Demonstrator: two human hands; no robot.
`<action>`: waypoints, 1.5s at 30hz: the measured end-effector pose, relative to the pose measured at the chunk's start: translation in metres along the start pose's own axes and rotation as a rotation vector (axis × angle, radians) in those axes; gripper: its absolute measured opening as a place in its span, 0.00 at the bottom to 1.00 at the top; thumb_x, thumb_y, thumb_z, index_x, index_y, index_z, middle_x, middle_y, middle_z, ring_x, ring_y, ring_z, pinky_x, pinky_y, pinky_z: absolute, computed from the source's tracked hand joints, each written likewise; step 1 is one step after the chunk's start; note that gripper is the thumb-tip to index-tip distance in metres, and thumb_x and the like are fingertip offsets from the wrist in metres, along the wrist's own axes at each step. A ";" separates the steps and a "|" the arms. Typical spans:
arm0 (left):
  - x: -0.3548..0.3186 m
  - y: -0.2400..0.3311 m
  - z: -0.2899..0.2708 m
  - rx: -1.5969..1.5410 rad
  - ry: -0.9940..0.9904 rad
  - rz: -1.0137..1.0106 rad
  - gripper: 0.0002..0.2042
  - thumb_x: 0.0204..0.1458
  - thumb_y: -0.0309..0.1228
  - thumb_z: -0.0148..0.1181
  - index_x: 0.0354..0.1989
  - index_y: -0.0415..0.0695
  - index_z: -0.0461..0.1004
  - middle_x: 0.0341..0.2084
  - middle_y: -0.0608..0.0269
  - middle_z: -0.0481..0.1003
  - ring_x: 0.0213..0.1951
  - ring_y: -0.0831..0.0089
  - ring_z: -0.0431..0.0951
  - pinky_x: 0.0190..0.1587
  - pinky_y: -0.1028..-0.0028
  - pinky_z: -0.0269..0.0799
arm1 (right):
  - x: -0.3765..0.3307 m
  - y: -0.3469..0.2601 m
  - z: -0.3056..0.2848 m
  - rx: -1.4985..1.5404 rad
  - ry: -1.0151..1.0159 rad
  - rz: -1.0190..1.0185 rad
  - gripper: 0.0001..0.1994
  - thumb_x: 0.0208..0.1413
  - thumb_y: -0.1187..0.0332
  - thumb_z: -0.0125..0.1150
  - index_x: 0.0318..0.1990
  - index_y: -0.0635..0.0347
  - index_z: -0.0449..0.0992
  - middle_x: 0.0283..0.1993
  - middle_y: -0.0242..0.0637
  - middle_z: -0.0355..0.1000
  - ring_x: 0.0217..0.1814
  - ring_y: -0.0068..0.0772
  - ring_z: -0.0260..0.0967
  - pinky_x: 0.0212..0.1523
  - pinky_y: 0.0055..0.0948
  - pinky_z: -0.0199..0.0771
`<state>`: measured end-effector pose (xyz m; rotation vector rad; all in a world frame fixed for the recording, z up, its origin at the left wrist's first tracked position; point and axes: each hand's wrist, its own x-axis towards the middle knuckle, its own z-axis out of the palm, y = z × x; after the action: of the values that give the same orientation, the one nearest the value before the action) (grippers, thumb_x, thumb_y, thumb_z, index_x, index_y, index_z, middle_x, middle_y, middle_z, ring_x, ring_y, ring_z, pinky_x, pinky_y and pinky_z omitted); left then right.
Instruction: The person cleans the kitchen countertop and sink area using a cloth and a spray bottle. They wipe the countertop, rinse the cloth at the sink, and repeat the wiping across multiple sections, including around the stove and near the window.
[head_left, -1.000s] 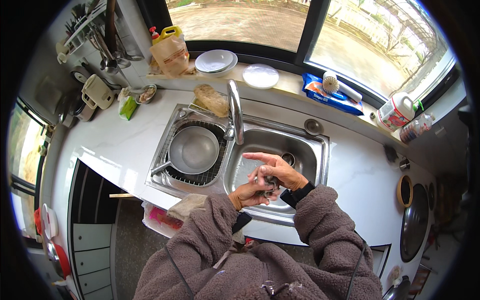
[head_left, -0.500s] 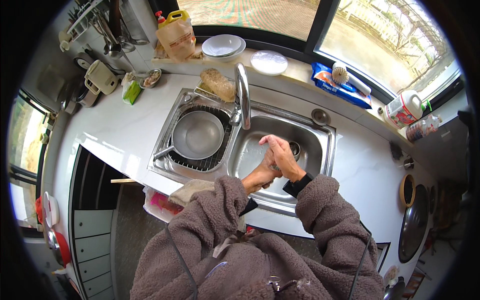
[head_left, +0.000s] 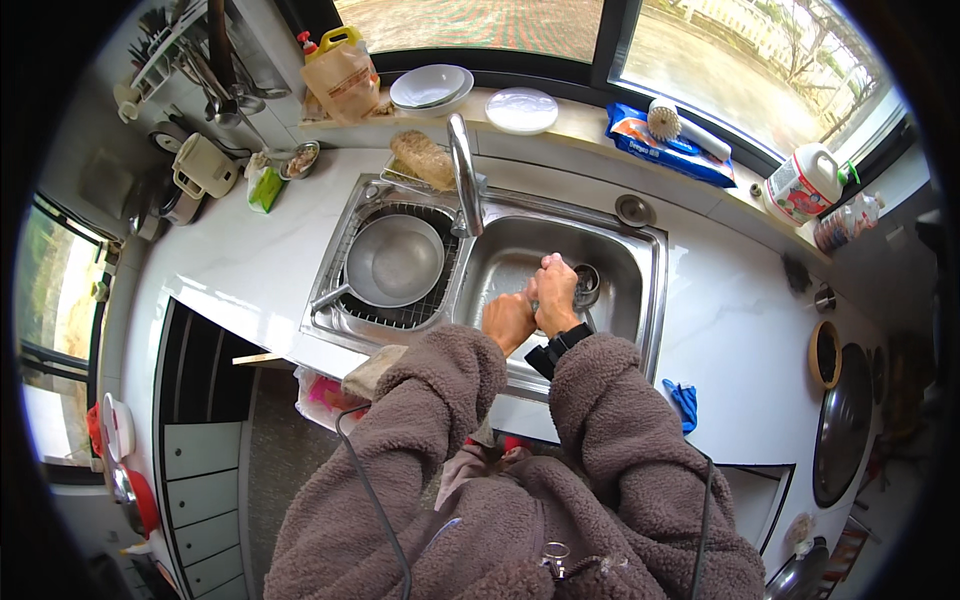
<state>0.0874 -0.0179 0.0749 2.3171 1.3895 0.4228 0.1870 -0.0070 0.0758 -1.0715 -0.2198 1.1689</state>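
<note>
meanwhile both hands (head_left: 535, 305) meet over the sink (head_left: 640, 300), pan (head_left: 395, 262) left of tap (head_left: 463, 170).

white counter (head_left: 250, 270), blue cloth (head_left: 684, 402)

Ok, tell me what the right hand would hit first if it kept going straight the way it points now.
The right hand points away from the person, over the right sink basin. Straight on, it would probably first meet the round drain strainer just beyond the knuckles, then the basin's far wall. Depth is hard to judge in this view.
</note>
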 end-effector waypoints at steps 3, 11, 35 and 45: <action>-0.004 -0.001 0.001 0.135 -0.015 0.058 0.12 0.50 0.35 0.54 0.26 0.41 0.79 0.20 0.45 0.77 0.26 0.49 0.80 0.30 0.55 0.75 | 0.004 0.013 -0.011 0.138 0.173 0.077 0.15 0.68 0.59 0.40 0.29 0.53 0.64 0.15 0.27 0.51 0.13 0.26 0.45 0.19 0.33 0.53; -0.022 -0.025 -0.020 -0.133 -0.091 -0.160 0.25 0.40 0.42 0.69 0.41 0.35 0.71 0.32 0.41 0.78 0.36 0.49 0.80 0.41 0.56 0.75 | 0.009 -0.028 -0.052 -0.179 -0.368 0.316 0.14 0.62 0.55 0.54 0.44 0.55 0.74 0.39 0.37 0.71 0.43 0.39 0.68 0.48 0.48 0.67; -0.666 -0.307 -0.268 -0.666 1.071 -0.890 0.18 0.56 0.41 0.61 0.47 0.38 0.74 0.34 0.64 0.77 0.33 0.80 0.74 0.35 0.75 0.70 | -0.533 0.402 0.285 -0.827 -1.624 0.126 0.11 0.61 0.67 0.57 0.40 0.68 0.76 0.34 0.29 0.75 0.37 0.17 0.69 0.36 0.22 0.69; -0.890 -0.378 -0.275 0.065 1.426 -1.154 0.21 0.43 0.41 0.73 0.37 0.37 0.73 0.28 0.60 0.76 0.29 0.74 0.75 0.34 0.72 0.72 | -0.743 0.554 0.371 -0.917 -1.789 0.587 0.09 0.63 0.63 0.55 0.39 0.60 0.72 0.33 0.26 0.70 0.32 0.17 0.66 0.30 0.21 0.70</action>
<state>-0.7341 -0.5964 0.0869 0.5768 2.9063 1.6805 -0.7232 -0.4157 0.1131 -0.4514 -2.0768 2.4050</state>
